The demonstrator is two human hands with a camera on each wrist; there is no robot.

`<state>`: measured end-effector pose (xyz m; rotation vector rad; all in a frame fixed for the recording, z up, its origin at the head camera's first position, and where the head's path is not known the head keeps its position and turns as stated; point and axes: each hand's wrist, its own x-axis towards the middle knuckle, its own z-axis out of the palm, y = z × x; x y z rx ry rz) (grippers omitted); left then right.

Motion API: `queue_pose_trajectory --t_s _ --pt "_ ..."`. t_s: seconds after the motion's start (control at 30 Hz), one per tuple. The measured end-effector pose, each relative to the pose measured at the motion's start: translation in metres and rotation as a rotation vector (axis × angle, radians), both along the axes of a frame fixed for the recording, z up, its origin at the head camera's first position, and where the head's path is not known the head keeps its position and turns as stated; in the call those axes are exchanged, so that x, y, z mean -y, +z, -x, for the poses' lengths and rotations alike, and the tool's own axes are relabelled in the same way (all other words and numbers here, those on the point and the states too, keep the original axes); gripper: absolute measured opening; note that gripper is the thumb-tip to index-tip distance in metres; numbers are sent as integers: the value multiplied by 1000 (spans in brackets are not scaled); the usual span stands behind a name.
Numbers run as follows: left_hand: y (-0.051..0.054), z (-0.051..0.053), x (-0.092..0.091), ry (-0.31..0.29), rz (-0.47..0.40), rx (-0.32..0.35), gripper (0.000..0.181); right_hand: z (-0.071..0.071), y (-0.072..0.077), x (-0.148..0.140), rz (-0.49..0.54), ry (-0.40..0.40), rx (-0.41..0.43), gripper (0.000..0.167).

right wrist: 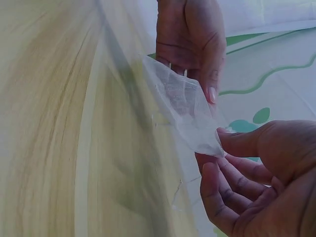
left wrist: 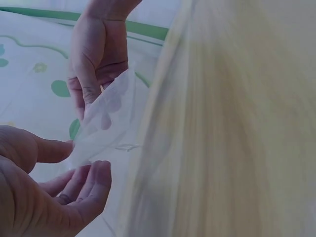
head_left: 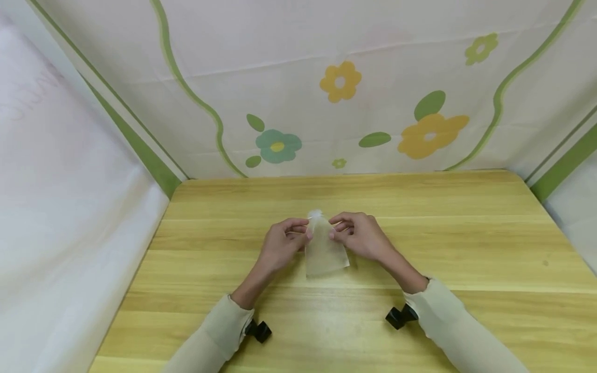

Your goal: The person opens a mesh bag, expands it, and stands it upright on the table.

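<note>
A small sheer white pouch (head_left: 323, 254), gathered at its top, hangs between both hands above the wooden table. My left hand (head_left: 283, 243) pinches its left edge near the top, thumb toward me. On the opposite edge my right hand (head_left: 361, 234) pinches it the same way. In the left wrist view the translucent fabric (left wrist: 106, 118) spans from the left hand (left wrist: 64, 187) to the other hand, with a thin cord loop beside it. The right wrist view has the pouch (right wrist: 185, 108) slanting down to the right hand's (right wrist: 256, 173) thumb and fingers.
The wood-grain table (head_left: 186, 269) reaches back to a white cloth backdrop (head_left: 289, 93) printed with flowers and green lines. Cloth also hangs at the left and right sides. Black wrist mounts (head_left: 258, 330) sit under both sleeve cuffs.
</note>
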<state>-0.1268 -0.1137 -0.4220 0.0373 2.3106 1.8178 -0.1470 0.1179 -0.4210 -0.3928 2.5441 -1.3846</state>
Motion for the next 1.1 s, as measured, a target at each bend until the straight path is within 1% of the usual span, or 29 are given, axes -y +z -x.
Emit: queue_pose_trajectory --t_s 0.17,0.33,0.47,0.6,0.73,0.93,1.1 --pt "5 0 -8 -9 4 -50 26 -7 5 -2 -2 -32 -25 32" --pt "10 -1 -13 -28 6 -69 24 -13 10 -3 -2 -74 -78 25" --pt "13 -1 -16 -34 15 -103 23 -17 13 -6 1 -102 -105 22" --pt "17 1 -21 -33 25 -145 21 -21 19 -9 14 -123 -134 22" --pt "22 2 -25 -47 32 -190 18 -23 25 -11 29 -144 -178 24" --pt "29 5 -33 -76 44 -225 18 -24 32 -15 14 -162 -250 26" --pt "34 6 -37 -101 38 -239 18 -26 35 -18 24 -178 -273 24"
